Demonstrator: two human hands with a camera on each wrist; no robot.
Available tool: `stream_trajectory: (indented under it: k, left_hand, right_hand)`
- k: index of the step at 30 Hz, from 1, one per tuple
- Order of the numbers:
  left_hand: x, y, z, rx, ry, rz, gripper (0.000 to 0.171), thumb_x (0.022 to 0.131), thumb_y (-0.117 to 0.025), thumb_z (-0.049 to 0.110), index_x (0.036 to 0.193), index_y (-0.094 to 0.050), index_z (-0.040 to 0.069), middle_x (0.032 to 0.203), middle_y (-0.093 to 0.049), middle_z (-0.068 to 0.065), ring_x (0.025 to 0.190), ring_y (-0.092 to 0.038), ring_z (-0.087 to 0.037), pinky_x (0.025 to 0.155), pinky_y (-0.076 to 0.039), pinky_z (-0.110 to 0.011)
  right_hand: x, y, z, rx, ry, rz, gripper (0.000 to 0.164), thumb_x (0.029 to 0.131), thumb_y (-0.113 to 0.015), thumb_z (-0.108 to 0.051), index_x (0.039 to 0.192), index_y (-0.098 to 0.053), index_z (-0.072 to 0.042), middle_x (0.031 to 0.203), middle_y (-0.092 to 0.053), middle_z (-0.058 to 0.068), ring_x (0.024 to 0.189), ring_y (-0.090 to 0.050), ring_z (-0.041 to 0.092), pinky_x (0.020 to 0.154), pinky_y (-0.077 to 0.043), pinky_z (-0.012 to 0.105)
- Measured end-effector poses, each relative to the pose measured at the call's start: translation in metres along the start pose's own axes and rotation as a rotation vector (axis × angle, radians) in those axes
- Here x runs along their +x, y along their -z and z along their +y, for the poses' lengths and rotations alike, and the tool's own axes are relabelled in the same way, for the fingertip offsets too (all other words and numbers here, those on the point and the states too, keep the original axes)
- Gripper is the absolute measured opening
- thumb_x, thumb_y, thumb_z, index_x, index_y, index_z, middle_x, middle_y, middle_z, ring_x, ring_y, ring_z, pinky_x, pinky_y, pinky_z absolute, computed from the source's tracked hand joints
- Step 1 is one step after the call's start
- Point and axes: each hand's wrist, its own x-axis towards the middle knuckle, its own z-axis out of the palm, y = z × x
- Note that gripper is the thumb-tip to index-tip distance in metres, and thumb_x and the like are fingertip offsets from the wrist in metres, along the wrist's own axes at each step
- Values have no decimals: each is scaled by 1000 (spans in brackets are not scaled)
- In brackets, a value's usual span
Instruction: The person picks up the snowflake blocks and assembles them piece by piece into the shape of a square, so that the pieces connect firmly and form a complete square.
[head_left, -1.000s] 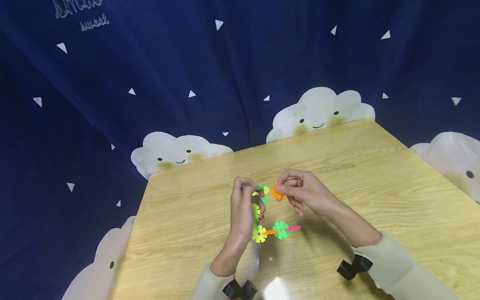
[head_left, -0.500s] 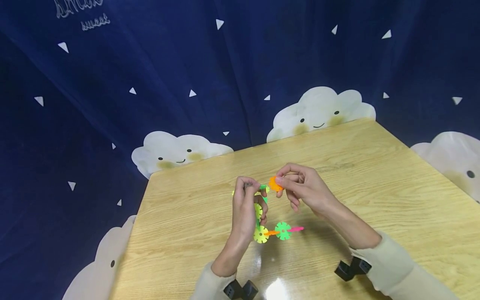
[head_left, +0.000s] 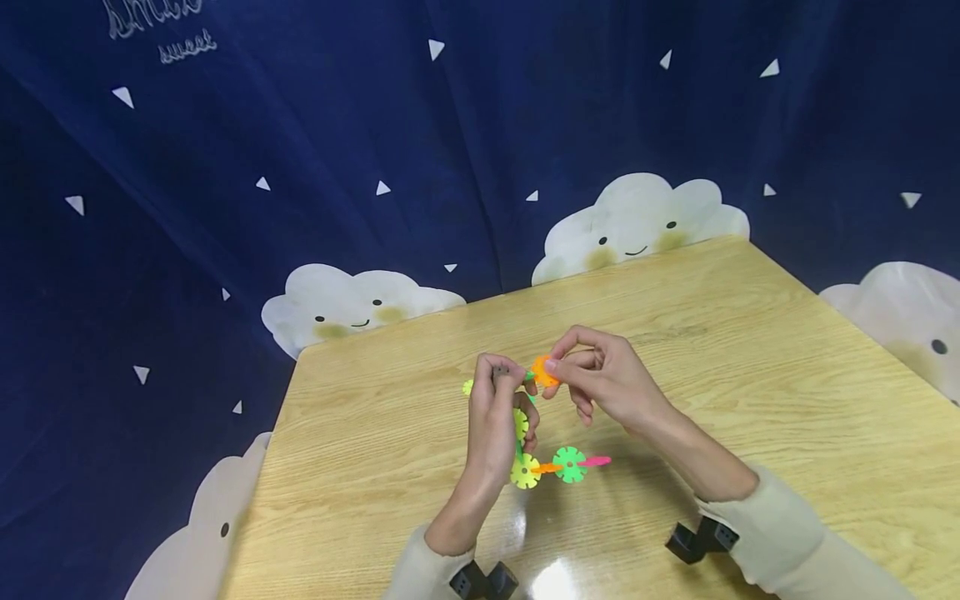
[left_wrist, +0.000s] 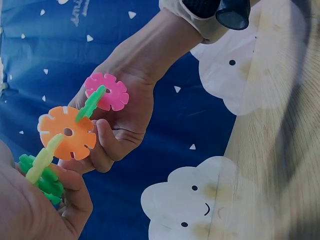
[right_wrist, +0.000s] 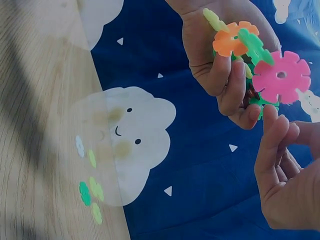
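Note:
My left hand (head_left: 491, 425) grips a chain of slotted, flower-shaped plastic discs. From its lower side in the head view hang a yellow disc (head_left: 525, 472), an orange disc seen edge-on (head_left: 547, 468), a green disc (head_left: 570, 465) and a pink disc (head_left: 597, 461). Another orange disc (head_left: 545, 371) is pinched between thumb and fingers of my right hand (head_left: 611, 379), right at a green disc (head_left: 529, 375) by the left fingertips. In the right wrist view the left hand (right_wrist: 225, 75) curls round the chain, partly hiding it; the chain's pink disc (right_wrist: 281, 76) overlaps the gap between the hands.
The wooden table (head_left: 375, 450) lies below both hands. Several loose discs (right_wrist: 96, 188), green, yellow and whitish, lie on it in the right wrist view. A dark blue curtain (head_left: 337, 125) with clouds and white triangles rises behind the table.
My right hand has moved the pinched orange disc left and slightly up, up to the green disc at the left fingertips. The left hand and hanging chain have shifted slightly right.

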Motion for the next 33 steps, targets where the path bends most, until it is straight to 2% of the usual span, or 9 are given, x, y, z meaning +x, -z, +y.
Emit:
stream_trajectory:
  k: [6, 16, 24, 29, 33]
  left_hand:
    - [0, 0, 0, 14, 3, 0, 12, 104, -42, 23, 106, -43, 12, 92, -57, -5, 45, -42, -12, 37, -36, -21]
    - [-2, -2, 0, 7, 3, -14, 13, 105, -42, 24, 107, -42, 11, 93, -57, -5, 44, -41, -12, 37, -35, -22]
    - [-2, -1, 1, -10, 9, -28, 15, 105, -43, 26, 108, -42, 12, 93, -56, -5, 44, -41, -12, 37, -35, -22]
    - [-1, 1, 1, 8, 28, -24, 19, 105, -45, 27, 111, -47, 9, 93, -58, -5, 45, -42, -12, 36, -37, -22]
    - [0, 4, 0, 28, 19, -10, 26, 105, -48, 28, 113, -57, 5, 87, -61, -6, 50, -48, -12, 36, -39, -22]
  right_hand:
    - [-1, -3, 0, 4, 35, 6, 17, 98, -70, -7, 99, -57, 4, 73, -74, 9, 38, -47, 17, 37, -45, 29]
    - [-2, -8, -3, -6, 101, 54, 14, 96, -72, -3, 95, -59, 3, 71, -73, 12, 37, -45, 18, 37, -42, 27]
    - [-2, -10, -3, -1, 107, 68, 14, 96, -72, -4, 95, -60, 3, 70, -73, 10, 37, -46, 17, 36, -43, 27]
    - [-1, -9, -3, -15, 95, 69, 14, 96, -72, -5, 96, -61, 3, 70, -74, 8, 38, -46, 18, 38, -44, 29]
    - [1, -7, -3, -34, 84, 68, 14, 96, -72, -6, 97, -63, 4, 71, -74, 7, 40, -47, 20, 40, -45, 30]
